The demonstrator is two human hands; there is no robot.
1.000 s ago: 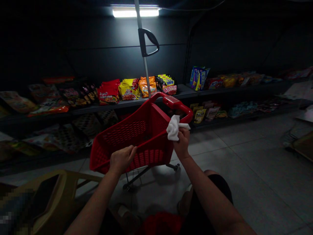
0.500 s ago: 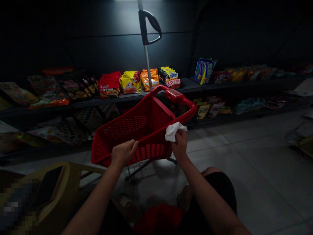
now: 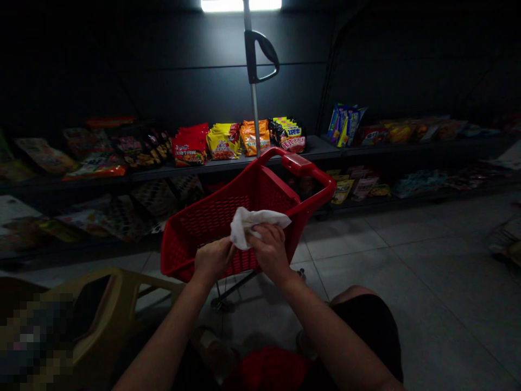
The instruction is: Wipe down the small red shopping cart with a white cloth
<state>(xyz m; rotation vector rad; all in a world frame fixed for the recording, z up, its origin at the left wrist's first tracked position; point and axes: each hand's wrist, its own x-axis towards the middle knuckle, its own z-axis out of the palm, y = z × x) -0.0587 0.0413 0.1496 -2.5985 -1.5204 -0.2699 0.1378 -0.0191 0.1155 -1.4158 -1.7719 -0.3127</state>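
The right hand had brought the white cloth down the red cart's near side, from by the handle to just beside the left hand; it held the cloth tight; the left hand gripped the cart; that stretch looked gone over.

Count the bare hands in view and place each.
2. The left hand grips the near rim of the red cart; the right hand, beside it, holds the white cloth at that same rim. Each is partly hidden; no other hand shows.
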